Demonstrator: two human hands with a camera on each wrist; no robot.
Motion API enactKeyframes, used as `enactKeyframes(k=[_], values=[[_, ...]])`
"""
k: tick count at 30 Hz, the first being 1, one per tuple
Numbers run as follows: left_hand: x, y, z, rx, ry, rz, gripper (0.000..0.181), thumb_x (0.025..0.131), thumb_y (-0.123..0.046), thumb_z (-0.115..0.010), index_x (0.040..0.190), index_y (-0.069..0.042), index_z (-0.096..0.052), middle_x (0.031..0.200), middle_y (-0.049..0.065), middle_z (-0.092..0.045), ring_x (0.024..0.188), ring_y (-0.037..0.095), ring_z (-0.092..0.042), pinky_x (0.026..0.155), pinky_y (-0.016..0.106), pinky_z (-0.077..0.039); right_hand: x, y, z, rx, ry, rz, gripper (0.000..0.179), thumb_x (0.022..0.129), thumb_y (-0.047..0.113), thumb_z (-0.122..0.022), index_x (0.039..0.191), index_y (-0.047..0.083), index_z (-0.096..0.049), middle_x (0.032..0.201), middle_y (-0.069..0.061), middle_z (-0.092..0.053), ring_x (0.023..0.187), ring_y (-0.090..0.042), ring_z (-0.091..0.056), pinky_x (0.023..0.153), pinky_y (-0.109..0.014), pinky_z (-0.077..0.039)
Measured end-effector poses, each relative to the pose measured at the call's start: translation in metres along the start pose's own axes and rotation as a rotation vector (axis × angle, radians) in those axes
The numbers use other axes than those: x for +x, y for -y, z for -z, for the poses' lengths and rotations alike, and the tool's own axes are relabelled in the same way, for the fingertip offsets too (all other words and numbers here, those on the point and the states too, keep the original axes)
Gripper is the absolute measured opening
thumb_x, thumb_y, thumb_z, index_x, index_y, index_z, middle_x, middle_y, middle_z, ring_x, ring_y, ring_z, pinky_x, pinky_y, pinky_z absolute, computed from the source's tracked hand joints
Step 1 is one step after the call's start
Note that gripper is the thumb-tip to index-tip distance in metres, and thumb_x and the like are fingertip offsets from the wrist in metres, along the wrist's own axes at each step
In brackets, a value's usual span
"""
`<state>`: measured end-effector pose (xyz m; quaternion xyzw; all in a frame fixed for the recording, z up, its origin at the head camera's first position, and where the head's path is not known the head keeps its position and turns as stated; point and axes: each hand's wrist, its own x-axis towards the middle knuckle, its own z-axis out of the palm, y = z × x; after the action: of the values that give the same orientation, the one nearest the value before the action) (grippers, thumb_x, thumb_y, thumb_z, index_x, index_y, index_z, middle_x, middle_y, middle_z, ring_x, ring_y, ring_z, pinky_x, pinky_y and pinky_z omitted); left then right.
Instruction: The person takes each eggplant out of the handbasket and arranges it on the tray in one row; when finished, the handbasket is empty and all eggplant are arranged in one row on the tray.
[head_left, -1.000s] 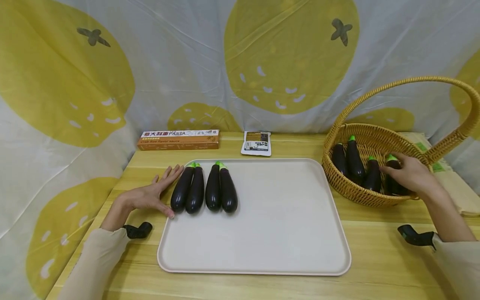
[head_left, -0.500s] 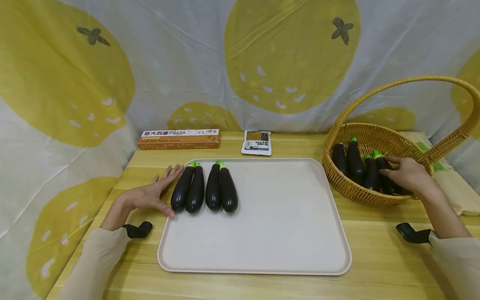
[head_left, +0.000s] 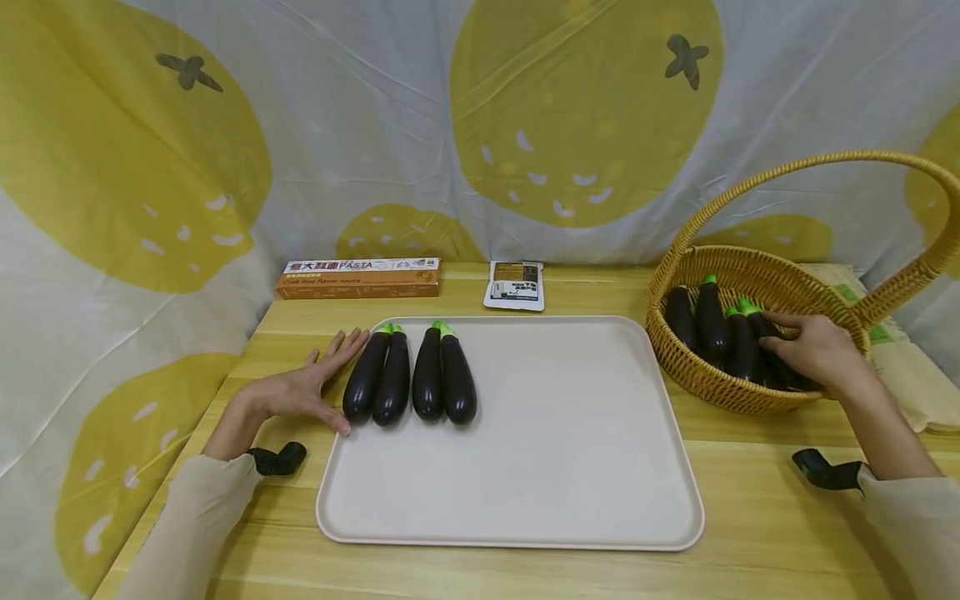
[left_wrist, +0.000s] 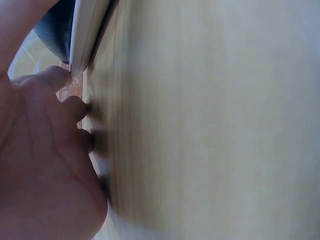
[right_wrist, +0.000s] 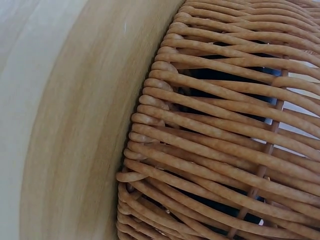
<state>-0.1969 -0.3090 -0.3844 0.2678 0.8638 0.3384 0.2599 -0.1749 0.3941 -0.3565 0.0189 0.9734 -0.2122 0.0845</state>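
Inside the wicker basket [head_left: 697, 379] on the right, my right hand [head_left: 821, 350] grips the rightmost eggplant [head_left: 780, 372], thumb and forefinger at its upper part. Its green stem end leans against the neighbouring eggplant [head_left: 742, 346], and my hand covers part of its body. Two more eggplants lie farther left in the basket. My left hand [head_left: 300, 392] rests with fingers spread at the left rim of the white tray [head_left: 570, 450], beside the leftmost eggplant [head_left: 366, 379]. Several eggplants lie there in two pairs, stems pointing away. In the right wrist view, the basket's weave [right_wrist: 225, 125] hides the right hand.
A pasta box [head_left: 358, 280] and a small sachet [head_left: 513, 286] stand behind the tray on the wooden table [head_left: 750, 517]. The tall basket handle [head_left: 810, 161] arches over the basket. A beige packet [head_left: 915, 375] lies right of it. A lemon-print cloth [head_left: 360, 125] hangs behind.
The eggplant at my right hand has tilted left, its stem end now against its neighbour. My right hand has shifted only slightly. The left hand has stayed put.
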Motion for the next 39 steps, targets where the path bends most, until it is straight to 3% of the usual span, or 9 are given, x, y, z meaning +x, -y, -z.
enactKeyframes(k=[7, 12, 18, 23, 25, 29, 33, 36, 39], values=[[0.002, -0.002, -0.001, -0.007, 0.006, 0.004, 0.139, 0.073, -0.028, -0.094, 0.167, -0.01, 0.006, 0.17, 0.022, 0.025, 0.152, 0.049, 0.032, 0.114, 0.075, 0.025, -0.002, -0.002, -0.001, 0.008, 0.022, -0.019, 0.059, 0.108, 0.028, -0.049, 0.151, -0.011, -0.037, 0.13, -0.047, -0.054, 0.052, -0.016, -0.041, 0.055, -0.033, -0.035], [0.003, -0.003, -0.001, -0.002, 0.003, -0.003, 0.138, 0.073, -0.028, -0.094, 0.167, -0.009, 0.005, 0.17, 0.022, 0.023, 0.153, 0.049, 0.031, 0.114, 0.074, 0.025, -0.004, -0.005, -0.003, 0.02, -0.033, -0.015, 0.057, 0.108, 0.03, -0.051, 0.15, -0.009, -0.042, 0.128, -0.044, -0.058, 0.056, -0.029, -0.05, 0.057, -0.037, -0.039], [0.005, -0.003, -0.001, -0.005, 0.003, -0.007, 0.137, 0.073, -0.028, -0.094, 0.167, -0.008, 0.004, 0.171, 0.022, 0.023, 0.153, 0.048, 0.03, 0.114, 0.075, 0.025, -0.007, -0.006, 0.0, 0.095, -0.097, -0.037, 0.06, 0.108, 0.038, -0.052, 0.151, -0.004, -0.044, 0.124, -0.039, -0.064, 0.1, -0.059, -0.058, 0.074, -0.054, -0.05], [0.005, -0.002, -0.001, -0.008, 0.012, -0.01, 0.138, 0.073, -0.028, -0.094, 0.167, -0.009, 0.005, 0.171, 0.022, 0.023, 0.153, 0.048, 0.031, 0.114, 0.075, 0.026, -0.016, 0.007, 0.008, 0.207, -0.113, -0.074, 0.07, 0.106, 0.052, -0.051, 0.155, 0.003, -0.043, 0.079, -0.014, -0.065, 0.05, -0.02, -0.04, 0.052, -0.039, -0.038], [0.005, -0.003, -0.001, -0.005, 0.011, -0.009, 0.138, 0.073, -0.028, -0.094, 0.167, -0.009, 0.006, 0.171, 0.021, 0.023, 0.153, 0.048, 0.031, 0.114, 0.075, 0.025, -0.021, 0.015, 0.012, 0.242, -0.117, -0.083, 0.071, 0.105, 0.055, -0.051, 0.156, 0.006, -0.042, 0.085, -0.009, -0.062, 0.045, -0.013, -0.027, 0.048, -0.038, -0.032], [0.004, -0.003, -0.001, 0.002, 0.004, -0.003, 0.138, 0.073, -0.028, -0.094, 0.167, -0.008, 0.005, 0.171, 0.021, 0.023, 0.153, 0.048, 0.03, 0.115, 0.074, 0.025, -0.034, 0.029, 0.02, 0.319, -0.067, -0.087, 0.072, 0.104, 0.057, -0.049, 0.16, 0.013, -0.038, 0.151, -0.033, -0.049, 0.087, -0.037, -0.06, 0.072, -0.048, -0.049], [0.002, -0.003, -0.002, 0.006, 0.001, 0.002, 0.138, 0.074, -0.028, -0.094, 0.166, -0.007, 0.006, 0.17, 0.022, 0.024, 0.153, 0.049, 0.03, 0.115, 0.075, 0.024, -0.045, 0.037, 0.024, 0.34, 0.029, -0.034, 0.067, 0.105, 0.054, -0.052, 0.161, 0.02, -0.039, 0.168, -0.019, -0.028, 0.145, -0.056, -0.031, 0.105, -0.038, -0.051], [0.001, -0.002, -0.001, 0.002, -0.002, 0.003, 0.138, 0.073, -0.028, -0.094, 0.166, -0.007, 0.006, 0.17, 0.022, 0.024, 0.152, 0.049, 0.031, 0.115, 0.075, 0.024, -0.052, 0.041, 0.026, 0.314, 0.06, 0.041, 0.057, 0.105, 0.047, -0.056, 0.156, 0.022, -0.048, 0.159, 0.012, -0.044, 0.14, -0.013, -0.053, 0.085, -0.009, -0.049], [0.0, -0.002, -0.001, -0.001, -0.004, 0.005, 0.138, 0.073, -0.028, -0.094, 0.166, -0.007, 0.006, 0.17, 0.022, 0.024, 0.152, 0.049, 0.032, 0.115, 0.075, 0.025, -0.06, 0.05, 0.028, 0.318, 0.112, 0.113, 0.047, 0.106, 0.036, -0.06, 0.151, 0.023, -0.056, 0.141, 0.035, -0.052, 0.117, 0.022, -0.051, 0.078, -0.004, -0.046]])
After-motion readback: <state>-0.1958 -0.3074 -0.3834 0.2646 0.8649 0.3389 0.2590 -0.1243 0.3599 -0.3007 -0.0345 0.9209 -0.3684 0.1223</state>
